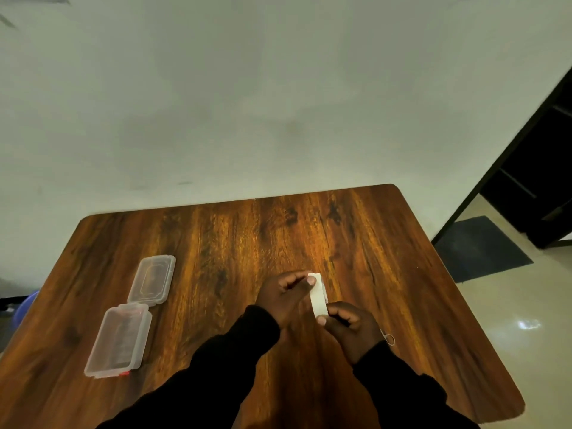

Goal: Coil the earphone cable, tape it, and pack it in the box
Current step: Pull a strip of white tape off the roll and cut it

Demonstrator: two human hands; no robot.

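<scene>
A strip of white tape [318, 297] is stretched between my two hands above the middle of the wooden table [387, 258]. My left hand [283, 297] pinches its far end, and my right hand [351, 328] pinches its near end. A small loop of thin earphone cable [390, 339] peeks out on the table just right of my right wrist; the rest of the cable is hidden by my hands. The clear plastic box [119, 340] lies open at the left, its hinged lid [153, 280] folded back on the far side.
The table's back edge stands against a pale wall [247, 103]. To the right is tiled floor with a dark mat [483, 249] and a dark doorway. A blue object [26, 306] shows past the table's left edge.
</scene>
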